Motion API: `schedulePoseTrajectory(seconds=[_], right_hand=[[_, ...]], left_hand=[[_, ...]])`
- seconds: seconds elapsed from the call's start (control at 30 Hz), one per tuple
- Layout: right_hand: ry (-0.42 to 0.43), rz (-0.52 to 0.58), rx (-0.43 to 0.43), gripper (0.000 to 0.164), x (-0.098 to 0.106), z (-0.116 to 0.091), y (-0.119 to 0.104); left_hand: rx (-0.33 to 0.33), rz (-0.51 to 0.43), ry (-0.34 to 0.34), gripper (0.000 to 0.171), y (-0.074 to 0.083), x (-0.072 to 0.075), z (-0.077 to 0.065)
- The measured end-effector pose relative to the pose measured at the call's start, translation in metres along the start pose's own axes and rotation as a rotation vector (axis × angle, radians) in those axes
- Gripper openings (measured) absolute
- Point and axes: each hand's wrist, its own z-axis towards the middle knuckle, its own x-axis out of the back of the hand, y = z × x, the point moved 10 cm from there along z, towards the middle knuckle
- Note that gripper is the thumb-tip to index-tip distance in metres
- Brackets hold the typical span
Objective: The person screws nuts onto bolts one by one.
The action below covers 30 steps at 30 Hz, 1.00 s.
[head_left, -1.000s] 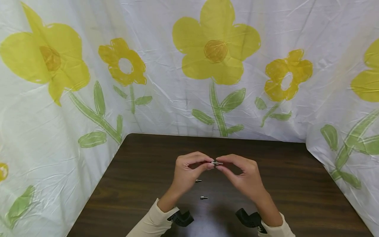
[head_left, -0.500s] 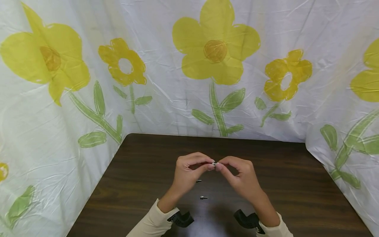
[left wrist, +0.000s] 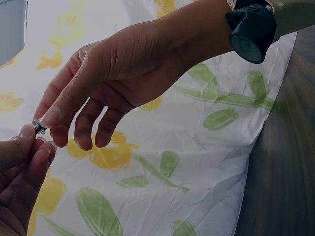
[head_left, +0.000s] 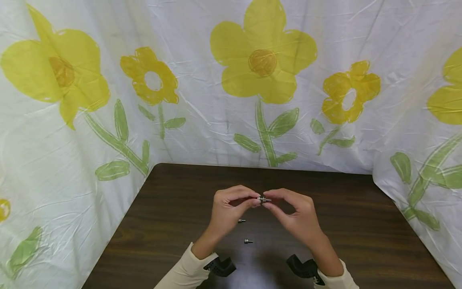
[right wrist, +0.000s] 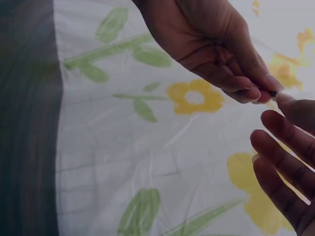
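Note:
Over the table, my left hand (head_left: 231, 208) pinches a small metal bolt (head_left: 261, 198) at its left end. My right hand (head_left: 299, 208) holds thumb and index finger at the small nut (head_left: 264, 199) on that bolt, whose thin tip points right. In the left wrist view, the dark threaded bolt (left wrist: 39, 127) lies between the fingertips of both hands. The right wrist view shows my left hand (right wrist: 211, 44) meeting my right hand (right wrist: 288, 157), the bolt mostly hidden. Two more bolts lie below: one (head_left: 242, 220) beside my left wrist, another (head_left: 248, 241) nearer me.
The dark wood-grain table (head_left: 173, 224) stretches beneath both hands. A white curtain (head_left: 202, 132) with yellow flowers hangs behind it and along both sides. Black camera mounts (head_left: 302, 267) sit on both wrists.
Half a second ago my right fingers were closer to the left ones and covered the bolt's tip. They have drawn back slightly right, showing it again. The left hand barely moved.

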Motion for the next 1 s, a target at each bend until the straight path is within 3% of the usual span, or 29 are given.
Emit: schedulePoseTrajectory(seconds=[0.33, 0.67, 0.83, 0.93, 1.0], right_hand=[[-0.022, -0.02, -0.03, 0.024, -0.002, -0.002, 0.005], [-0.074, -0.012, -0.168, 0.022, -0.01, -0.005, 0.013], [-0.068, -0.051, -0.195, 0.027, -0.01, -0.007, 0.017], [-0.061, -0.061, -0.205, 0.02, -0.007, -0.007, 0.018], [-0.044, -0.053, -0.164, 0.02, -0.004, -0.005, 0.014]], left_hand=[[-0.003, 0.006, -0.012, 0.014, -0.002, -0.002, 0.0], [-0.023, 0.02, -0.025, 0.02, -0.001, -0.004, -0.001], [-0.023, 0.028, -0.027, 0.021, -0.001, -0.005, -0.001], [-0.017, 0.033, -0.015, 0.019, 0.003, -0.004, 0.001], [-0.011, 0.033, -0.004, 0.017, 0.009, -0.004, 0.003]])
